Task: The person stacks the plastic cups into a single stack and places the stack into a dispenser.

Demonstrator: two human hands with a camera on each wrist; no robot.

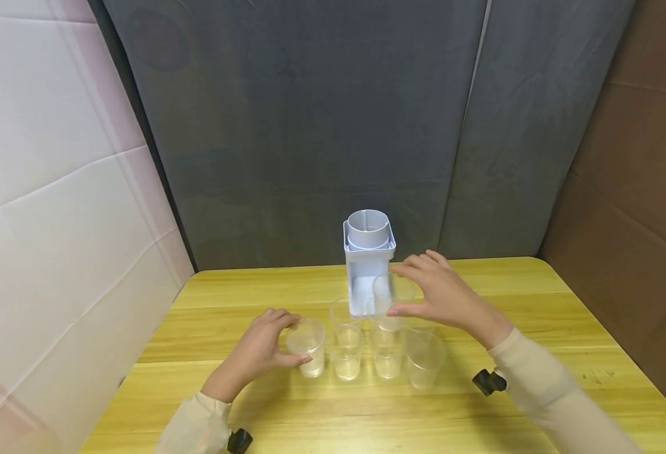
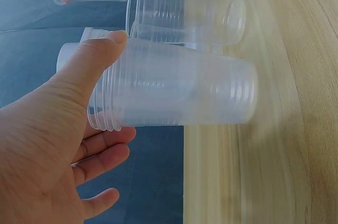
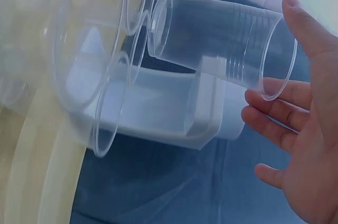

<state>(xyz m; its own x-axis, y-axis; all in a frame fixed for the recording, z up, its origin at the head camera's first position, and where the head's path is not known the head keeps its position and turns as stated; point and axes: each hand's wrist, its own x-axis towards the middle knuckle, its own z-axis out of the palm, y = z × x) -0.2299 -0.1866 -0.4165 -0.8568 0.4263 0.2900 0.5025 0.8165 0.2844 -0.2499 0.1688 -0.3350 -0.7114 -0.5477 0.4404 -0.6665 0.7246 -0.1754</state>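
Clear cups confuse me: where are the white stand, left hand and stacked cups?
White stand (image 1: pixel 364 269): head view, its upright.
Left hand (image 1: pixel 257 349): head view, its back.
Stacked cups (image 2: pixel 171 84): left wrist view, side wall.

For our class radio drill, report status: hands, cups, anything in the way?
Left hand grips nested clear plastic cups. Right hand holds single clear cup above the cup row. White plastic stand behind, apparently not blocking.

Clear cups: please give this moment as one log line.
left hand: grips nested cups; right hand: around upper cup; pale container: behind
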